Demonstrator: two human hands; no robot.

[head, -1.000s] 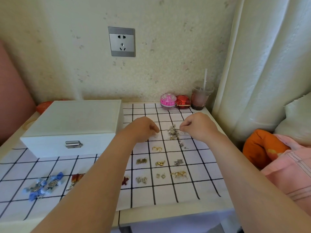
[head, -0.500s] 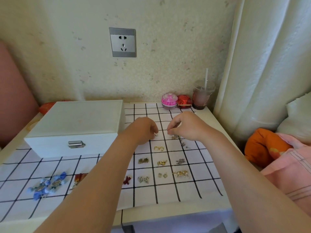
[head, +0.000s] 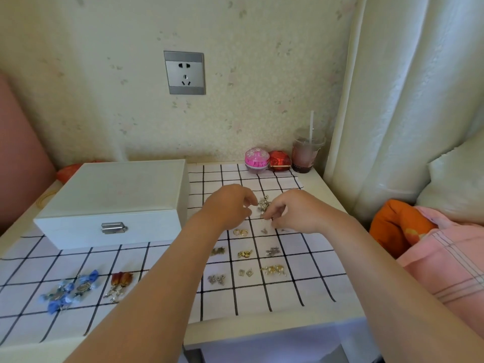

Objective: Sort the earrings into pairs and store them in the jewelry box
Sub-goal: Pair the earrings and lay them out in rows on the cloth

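A small heap of unsorted silver earrings (head: 263,204) lies on the checked cloth (head: 301,289). My left hand (head: 230,205) hovers at its left side with fingers curled. My right hand (head: 296,213) is at its right side, fingertips pinched on a small earring by the heap. Paired earrings lie in squares nearer me: gold hoops (head: 240,232), a gold pair (head: 245,253), silver pairs (head: 272,251) and a gold cluster (head: 273,269). The white jewelry box (head: 115,203) stands shut on the left.
Blue bow earrings (head: 69,290) and red-orange ones (head: 120,282) lie front left. A pink round case (head: 257,159), a red case (head: 279,160) and a cup with a straw (head: 306,153) stand by the wall. A curtain hangs right; an orange cushion (head: 398,226) is beside the table.
My right hand has moved left and down onto the heap and pinched an earring. My left hand has stayed by the heap's left side.
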